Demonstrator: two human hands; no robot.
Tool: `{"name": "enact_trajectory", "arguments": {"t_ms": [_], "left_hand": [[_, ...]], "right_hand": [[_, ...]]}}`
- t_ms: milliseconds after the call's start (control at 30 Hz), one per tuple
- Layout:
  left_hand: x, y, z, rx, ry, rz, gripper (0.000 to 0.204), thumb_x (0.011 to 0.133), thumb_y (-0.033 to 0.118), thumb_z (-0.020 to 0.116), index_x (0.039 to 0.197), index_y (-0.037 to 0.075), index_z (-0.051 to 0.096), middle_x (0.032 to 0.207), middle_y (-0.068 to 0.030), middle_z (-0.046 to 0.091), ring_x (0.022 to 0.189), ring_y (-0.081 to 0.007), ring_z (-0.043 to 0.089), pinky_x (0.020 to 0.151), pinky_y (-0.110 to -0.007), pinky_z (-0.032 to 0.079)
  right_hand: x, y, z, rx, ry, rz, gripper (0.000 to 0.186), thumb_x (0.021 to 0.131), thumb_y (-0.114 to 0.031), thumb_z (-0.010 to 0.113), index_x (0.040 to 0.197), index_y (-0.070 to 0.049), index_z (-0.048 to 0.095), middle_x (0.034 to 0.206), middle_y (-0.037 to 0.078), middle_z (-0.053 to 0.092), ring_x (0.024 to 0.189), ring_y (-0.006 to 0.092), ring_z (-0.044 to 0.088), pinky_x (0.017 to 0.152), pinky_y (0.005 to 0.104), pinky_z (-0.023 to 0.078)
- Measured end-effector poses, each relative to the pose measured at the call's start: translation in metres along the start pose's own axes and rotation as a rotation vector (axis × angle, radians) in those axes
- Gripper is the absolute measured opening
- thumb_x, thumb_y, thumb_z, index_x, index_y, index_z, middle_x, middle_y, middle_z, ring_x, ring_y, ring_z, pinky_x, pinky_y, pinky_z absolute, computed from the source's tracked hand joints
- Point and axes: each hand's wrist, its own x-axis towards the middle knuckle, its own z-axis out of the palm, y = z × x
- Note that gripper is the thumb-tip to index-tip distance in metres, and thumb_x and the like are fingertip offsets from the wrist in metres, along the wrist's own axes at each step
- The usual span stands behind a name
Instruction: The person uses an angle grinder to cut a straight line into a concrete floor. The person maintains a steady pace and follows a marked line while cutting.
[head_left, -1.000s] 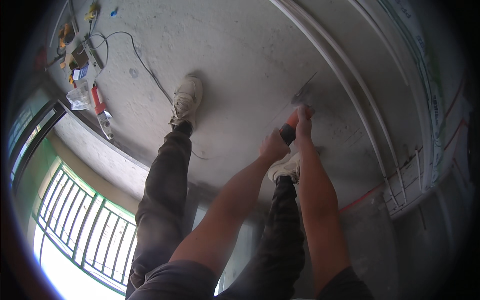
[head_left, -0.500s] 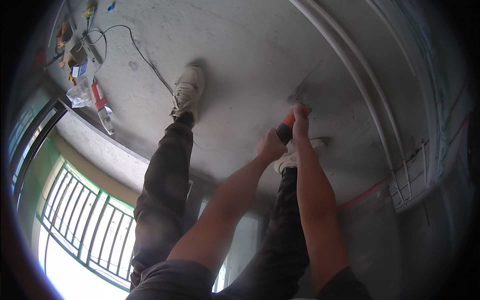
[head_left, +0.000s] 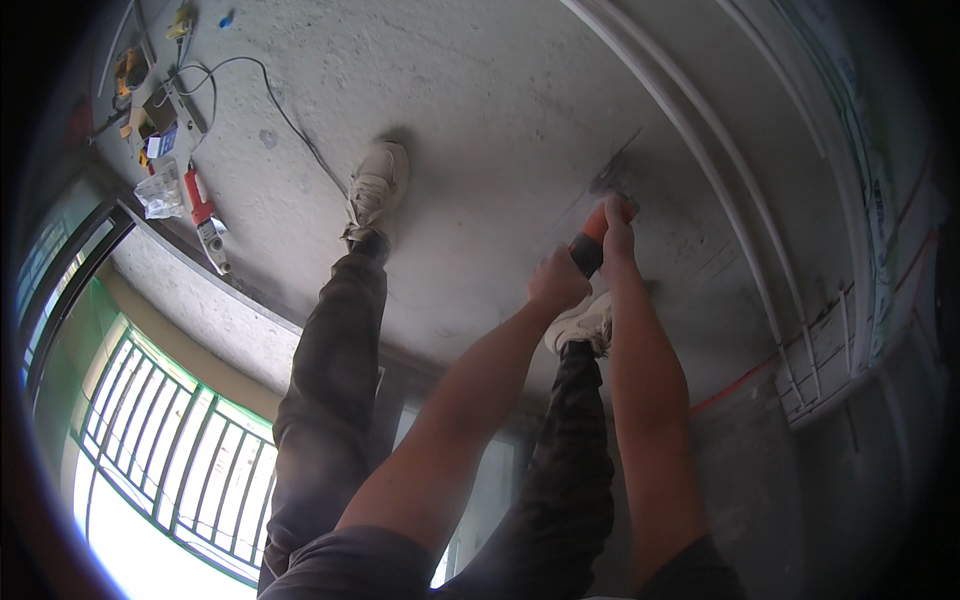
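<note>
I grip an orange-and-black power tool (head_left: 585, 245) with both hands over the grey concrete floor (head_left: 480, 120). My left hand (head_left: 560, 280) is closed round its lower end, and my right hand (head_left: 617, 232) holds it higher up, near its head. The tool's working end is at a dark cut line (head_left: 625, 145) in the concrete, blurred by grey dust. A thin cord (head_left: 295, 125) lies across the floor, passing my left shoe (head_left: 375, 190). My right shoe (head_left: 575, 325) is just below my hands.
Tools and boxes (head_left: 150, 140), a plastic bag (head_left: 158, 195) and another red power tool (head_left: 200, 210) lie at the upper left. White pipes (head_left: 700, 120) run along the floor on the right. A railing (head_left: 175, 450) shows through an opening at the lower left.
The tool and both my hands have shifted a little up and to the right since half a second ago, still gripping. My feet stay in place.
</note>
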Motion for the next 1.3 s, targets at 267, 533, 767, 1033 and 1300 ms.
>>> {"name": "enact_trajectory", "arguments": {"t_ms": [267,533,767,1033,1300], "left_hand": [[0.003,0.000,0.001,0.014,0.007,-0.048,0.073,0.068,0.021,0.087,0.134,0.008,0.060,0.121,-0.0208,0.074,0.119,-0.0423,0.070,0.100,-0.053,0.057],[0.001,-0.002,0.000,-0.002,-0.010,-0.048,0.072,0.069,0.020,0.087,0.134,0.007,0.059,0.121,-0.0223,0.074,0.117,-0.0424,0.071,0.098,-0.052,0.057],[-0.014,-0.035,0.001,-0.003,0.004,-0.069,0.070,0.068,0.019,0.087,0.132,0.007,0.061,0.119,-0.0213,0.075,0.117,-0.0424,0.071,0.095,-0.053,0.057],[-0.025,-0.060,0.013,0.058,0.005,-0.026,0.069,0.070,0.018,0.086,0.132,0.002,0.058,0.116,-0.0250,0.075,0.111,-0.0450,0.072,0.093,-0.054,0.057],[-0.076,-0.123,0.028,0.189,0.042,-0.003,0.062,0.065,0.018,0.087,0.118,0.002,0.060,0.105,-0.0230,0.075,0.104,-0.0453,0.073,0.087,-0.052,0.057]], "right_hand": [[0.001,-0.001,0.002,0.000,0.014,0.023,0.058,0.099,-0.054,0.074,0.132,-0.007,0.062,0.115,0.004,0.067,0.101,0.0194,0.066,0.091,0.0383,0.055],[-0.004,-0.002,0.004,0.037,-0.002,0.056,0.054,0.100,-0.054,0.073,0.127,-0.008,0.065,0.112,0.002,0.067,0.099,0.0180,0.065,0.091,0.0371,0.054],[-0.024,0.033,0.007,0.003,-0.015,0.078,0.054,0.102,-0.053,0.070,0.126,-0.004,0.066,0.113,0.004,0.068,0.100,0.0177,0.066,0.091,0.0355,0.053],[-0.048,0.068,0.009,0.016,0.092,-0.023,0.049,0.102,-0.047,0.071,0.119,-0.001,0.071,0.106,0.005,0.072,0.097,0.0181,0.067,0.087,0.0338,0.052],[-0.121,0.128,-0.007,0.074,0.149,-0.038,0.058,0.097,-0.056,0.074,0.114,0.000,0.072,0.097,0.005,0.071,0.088,0.0187,0.068,0.083,0.0355,0.052]]}}
